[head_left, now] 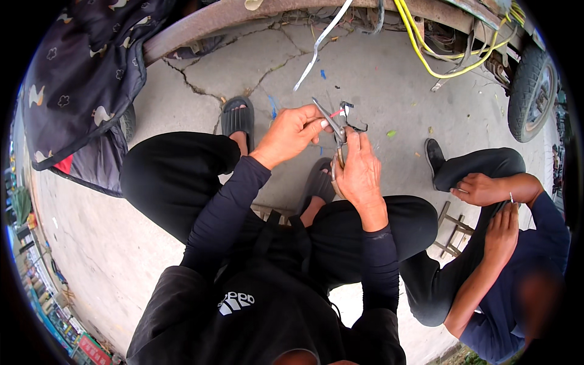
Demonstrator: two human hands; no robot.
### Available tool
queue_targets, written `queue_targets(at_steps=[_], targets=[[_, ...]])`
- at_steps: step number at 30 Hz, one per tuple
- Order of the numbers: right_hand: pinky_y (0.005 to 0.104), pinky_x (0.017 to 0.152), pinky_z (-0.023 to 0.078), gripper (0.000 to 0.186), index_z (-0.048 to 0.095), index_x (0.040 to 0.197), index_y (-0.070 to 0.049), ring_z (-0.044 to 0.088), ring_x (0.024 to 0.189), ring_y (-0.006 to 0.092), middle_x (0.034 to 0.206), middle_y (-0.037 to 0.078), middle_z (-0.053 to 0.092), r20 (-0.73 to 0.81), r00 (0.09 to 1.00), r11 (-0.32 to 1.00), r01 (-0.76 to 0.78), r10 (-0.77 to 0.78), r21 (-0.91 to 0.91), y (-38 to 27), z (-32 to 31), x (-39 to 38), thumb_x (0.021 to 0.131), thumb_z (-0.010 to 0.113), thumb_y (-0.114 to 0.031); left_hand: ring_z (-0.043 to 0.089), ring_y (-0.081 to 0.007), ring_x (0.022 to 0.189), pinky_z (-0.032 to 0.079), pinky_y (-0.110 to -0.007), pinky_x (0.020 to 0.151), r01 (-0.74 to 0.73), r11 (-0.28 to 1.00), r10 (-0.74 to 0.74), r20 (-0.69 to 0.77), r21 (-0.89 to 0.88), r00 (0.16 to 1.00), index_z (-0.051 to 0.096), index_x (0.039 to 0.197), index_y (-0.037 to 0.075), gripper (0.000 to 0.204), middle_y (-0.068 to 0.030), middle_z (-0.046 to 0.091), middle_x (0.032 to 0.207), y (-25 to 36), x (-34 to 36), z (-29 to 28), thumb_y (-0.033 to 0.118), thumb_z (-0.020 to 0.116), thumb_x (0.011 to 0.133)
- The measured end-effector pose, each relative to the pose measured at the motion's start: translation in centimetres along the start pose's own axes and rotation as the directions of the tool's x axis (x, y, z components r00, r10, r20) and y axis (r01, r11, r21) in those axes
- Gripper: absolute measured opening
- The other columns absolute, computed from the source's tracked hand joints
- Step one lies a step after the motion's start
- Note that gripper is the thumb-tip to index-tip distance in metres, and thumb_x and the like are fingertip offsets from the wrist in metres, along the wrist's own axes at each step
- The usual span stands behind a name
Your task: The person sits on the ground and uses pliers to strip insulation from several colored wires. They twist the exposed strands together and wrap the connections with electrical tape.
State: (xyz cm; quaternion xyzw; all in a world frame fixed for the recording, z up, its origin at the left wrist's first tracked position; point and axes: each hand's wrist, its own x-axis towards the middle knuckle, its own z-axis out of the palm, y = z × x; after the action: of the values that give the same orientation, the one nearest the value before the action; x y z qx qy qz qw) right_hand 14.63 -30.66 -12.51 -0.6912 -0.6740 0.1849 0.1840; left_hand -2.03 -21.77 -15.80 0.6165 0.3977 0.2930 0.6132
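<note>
My left hand (292, 131) pinches a thin red wire (336, 112) between thumb and fingers, beside the blades of a pair of metal scissors (327, 115). My right hand (359, 170) is closed on the scissors' handles, just below and right of my left hand. Where the red wire ends, a small white and black piece (345, 108) with a short black strand shows above my right fingertips; whether those fingers also touch it I cannot tell.
A rusty metal frame (182, 38) with yellow cables (455, 74), a white cable (316, 52) and a wheel (528, 106) lines the top. A patterned padded cover (73, 85) hangs upper left. Another person (496, 243) sits at right beside a small stool (453, 228). Below is cracked concrete (176, 91).
</note>
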Motion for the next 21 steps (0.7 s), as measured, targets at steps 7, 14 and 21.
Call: queue_targets(at_steps=[7,14,21], targets=[[0.0476,0.079,0.049,0.05,0.048,0.122,-0.001,0.058,0.098,0.0415,0.106,0.02,0.054,0.058,0.997,0.998,-0.054,0.052,0.043,0.5,0.0,0.0,0.076,0.067,-0.009,0.062,-0.0126,0.064,0.049,-0.028,0.06,0.003,0.993,-0.004,0.008,0.114,1.0,0.063,0.095,-0.002,0.014,-0.0063,0.069,0.081,1.2,0.2,0.1,0.011,0.058,0.094],[0.0515,0.071,0.048,0.041,0.046,0.113,-0.001,0.06,0.086,0.0456,0.103,0.022,0.054,0.061,0.996,0.988,-0.069,0.06,0.14,0.4,0.5,-0.2,0.077,0.065,-0.008,0.062,-0.0113,0.069,0.049,-0.029,0.062,-0.02,0.999,0.021,-0.033,0.037,0.999,0.059,0.096,-0.003,0.014,-0.0078,0.07,0.083,0.0,0.0,0.8,0.011,0.057,0.095],[0.0533,0.069,0.048,0.041,0.046,0.112,-0.002,0.06,0.082,0.0472,0.101,0.023,0.055,0.038,0.998,0.984,-0.064,0.058,0.165,0.3,0.8,-0.8,0.077,0.066,-0.008,0.062,-0.0101,0.072,0.048,-0.029,0.064,-0.111,0.978,0.087,-0.136,-0.178,0.987,0.058,0.095,-0.002,0.014,-0.0072,0.07,0.082,0.1,-0.5,1.4,0.011,0.06,0.094]])
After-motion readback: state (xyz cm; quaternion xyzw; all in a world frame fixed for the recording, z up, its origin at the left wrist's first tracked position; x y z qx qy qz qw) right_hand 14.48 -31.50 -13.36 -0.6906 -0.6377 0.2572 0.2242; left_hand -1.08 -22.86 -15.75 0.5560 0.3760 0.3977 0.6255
